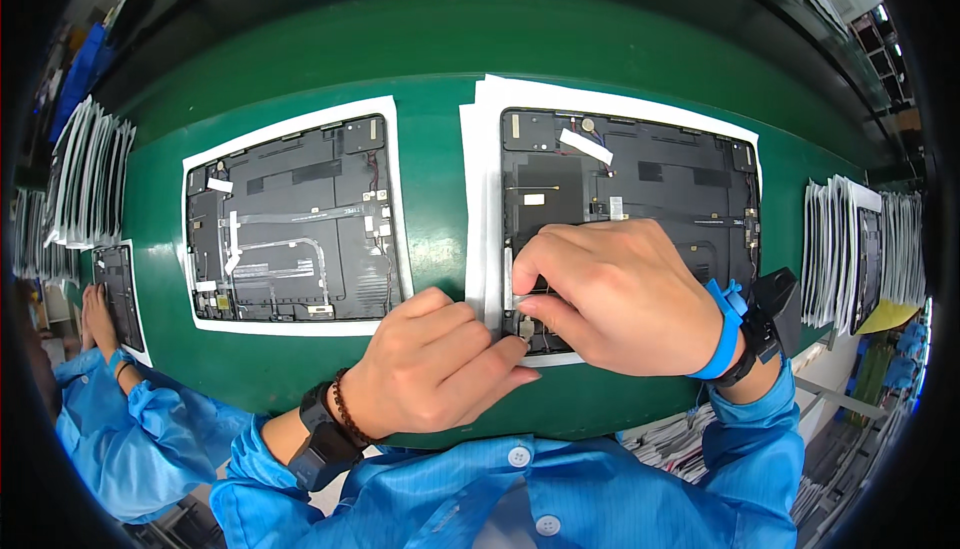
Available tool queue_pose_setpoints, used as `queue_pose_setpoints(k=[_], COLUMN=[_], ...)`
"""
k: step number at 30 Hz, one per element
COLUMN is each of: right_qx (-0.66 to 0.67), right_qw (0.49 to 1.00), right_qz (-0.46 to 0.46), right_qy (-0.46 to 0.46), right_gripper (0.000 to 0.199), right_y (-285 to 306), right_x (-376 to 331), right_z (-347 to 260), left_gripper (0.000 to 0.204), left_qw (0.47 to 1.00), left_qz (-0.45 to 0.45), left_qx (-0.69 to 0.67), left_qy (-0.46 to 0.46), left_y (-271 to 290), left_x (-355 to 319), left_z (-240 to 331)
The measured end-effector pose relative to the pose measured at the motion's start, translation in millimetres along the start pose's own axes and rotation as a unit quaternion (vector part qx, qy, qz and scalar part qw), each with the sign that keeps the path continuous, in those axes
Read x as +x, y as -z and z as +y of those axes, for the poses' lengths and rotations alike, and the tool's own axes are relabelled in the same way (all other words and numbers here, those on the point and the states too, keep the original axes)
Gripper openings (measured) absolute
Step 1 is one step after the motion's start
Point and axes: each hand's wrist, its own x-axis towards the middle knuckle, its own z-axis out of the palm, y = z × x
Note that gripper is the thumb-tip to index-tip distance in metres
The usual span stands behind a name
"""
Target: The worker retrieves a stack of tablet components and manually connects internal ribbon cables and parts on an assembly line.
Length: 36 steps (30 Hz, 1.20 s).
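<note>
A black tablet-like device housing [660, 184] lies on white sheets on the right side of the bench, its inside facing up with thin cables, small connectors and white labels. My right hand [625, 294] reaches over its lower left part. Thumb and forefinger are pinched together at the housing's left edge, and whatever they hold is too small to make out. At the lower left corner of the same housing, my left hand [430, 364] is closed with its fingers curled. Its fingertips touch the corner area; anything between them is hidden.
A second open black housing [290, 219] rests on a white sheet to the left on the green bench [435, 189]. Upright stacks of sheet-wrapped panels [90, 174] stand far left, others [835, 249] at the right. A co-worker's hands [98, 319] touch another panel at left.
</note>
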Motion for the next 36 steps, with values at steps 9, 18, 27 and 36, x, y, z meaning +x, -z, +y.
queue_pose_setpoints(k=[9,18,27,36], right_qx=[0.002,-0.024,-0.081,-0.070], right_qw=[1.000,1.000,0.994,0.994], right_qz=[0.004,0.001,0.043,0.040], right_qy=[-0.006,0.001,0.051,0.073], right_gripper=[0.010,0.018,0.014,0.013], right_y=[-0.2,-3.3,-11.1,-11.3], right_x=[0.9,-0.7,-9.7,-14.2], right_z=[-1.0,-0.6,2.4,6.8], left_gripper=[0.025,0.025,0.027,0.023], left_qw=[0.998,0.998,0.997,0.983], left_qz=[0.006,0.002,0.045,0.061], left_qx=[0.015,0.018,-0.015,0.012], left_qy=[0.060,0.065,0.068,0.171], left_y=[-2.4,-5.0,-5.8,2.7], left_x=[5.7,4.0,-0.9,7.4], left_z=[9.2,9.2,4.4,10.6])
